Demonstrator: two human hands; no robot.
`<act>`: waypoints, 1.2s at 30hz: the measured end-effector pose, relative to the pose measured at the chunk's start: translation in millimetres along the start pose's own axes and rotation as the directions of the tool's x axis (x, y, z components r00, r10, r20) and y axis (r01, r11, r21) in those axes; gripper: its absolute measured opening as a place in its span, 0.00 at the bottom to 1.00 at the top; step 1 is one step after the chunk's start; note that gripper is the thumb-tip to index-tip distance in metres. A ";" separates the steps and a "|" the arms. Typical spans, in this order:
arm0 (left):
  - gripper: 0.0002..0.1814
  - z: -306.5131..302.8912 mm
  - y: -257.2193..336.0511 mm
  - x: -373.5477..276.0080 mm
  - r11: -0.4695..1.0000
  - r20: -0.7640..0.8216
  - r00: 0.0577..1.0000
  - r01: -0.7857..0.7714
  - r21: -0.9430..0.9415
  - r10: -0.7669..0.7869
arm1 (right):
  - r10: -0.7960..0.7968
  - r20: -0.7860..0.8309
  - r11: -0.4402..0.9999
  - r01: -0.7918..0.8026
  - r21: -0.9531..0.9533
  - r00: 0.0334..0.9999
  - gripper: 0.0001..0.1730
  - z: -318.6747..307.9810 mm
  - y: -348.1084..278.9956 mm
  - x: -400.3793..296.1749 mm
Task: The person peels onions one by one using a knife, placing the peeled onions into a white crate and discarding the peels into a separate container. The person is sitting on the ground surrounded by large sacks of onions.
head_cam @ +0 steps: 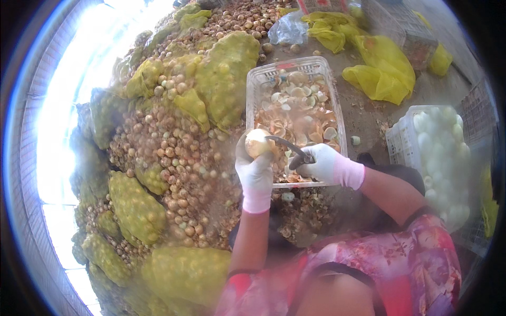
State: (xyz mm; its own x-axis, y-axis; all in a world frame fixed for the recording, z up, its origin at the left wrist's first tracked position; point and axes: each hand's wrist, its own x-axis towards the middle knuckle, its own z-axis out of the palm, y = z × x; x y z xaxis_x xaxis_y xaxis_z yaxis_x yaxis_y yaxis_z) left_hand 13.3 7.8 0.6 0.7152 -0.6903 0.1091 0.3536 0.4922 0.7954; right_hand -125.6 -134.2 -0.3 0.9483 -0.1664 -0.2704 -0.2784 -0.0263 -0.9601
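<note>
My left hand (255, 170), in a white glove with a pink cuff, holds an onion (257, 143) whose top looks pale and peeled while brownish skin shows lower down. The gloved right hand (322, 162) grips a curved knife (290, 146), and its blade tip meets the onion's right side. Both hands are over the near part of a white plastic crate (340, 128). Inside that crate lie onion skins (280, 124) and cut onion ends (298, 92).
Loose unpeeled onions (182, 158) heap up at the left among yellow mesh sacks (136, 207). A white crate (399, 136) full of peeled onions (438, 158) stands at the right. Empty yellow mesh bags (381, 67) and a clear plastic bag (288, 28) lie on the floor ahead.
</note>
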 end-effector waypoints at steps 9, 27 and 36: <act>0.34 5.3 4.0 5.4 0.995 -0.145 0.984 -0.103 -0.006 0.101 | -0.105 -0.167 0.993 0.095 -0.063 0.980 0.12 11.7 14.1 -5.8; 0.34 39.6 -11.4 -9.8 0.948 -0.015 0.978 0.206 0.243 -0.208 | -0.321 -0.279 0.934 0.351 0.065 0.905 0.20 -25.7 -2.8 6.0; 0.41 23.4 -15.4 -5.5 0.967 0.008 0.974 0.224 -0.120 -0.225 | -0.193 -0.401 0.942 0.284 0.180 0.895 0.18 -21.7 -23.3 -1.4</act>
State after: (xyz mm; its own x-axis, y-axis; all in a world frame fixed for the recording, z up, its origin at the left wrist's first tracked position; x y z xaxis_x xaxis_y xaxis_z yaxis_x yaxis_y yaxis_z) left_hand -10.2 -8.4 1.7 0.6124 -0.7876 -0.0675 0.5746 0.3849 0.7222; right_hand -123.8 -154.8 24.0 0.8417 -0.5392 -0.0278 0.0347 0.1053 -0.9938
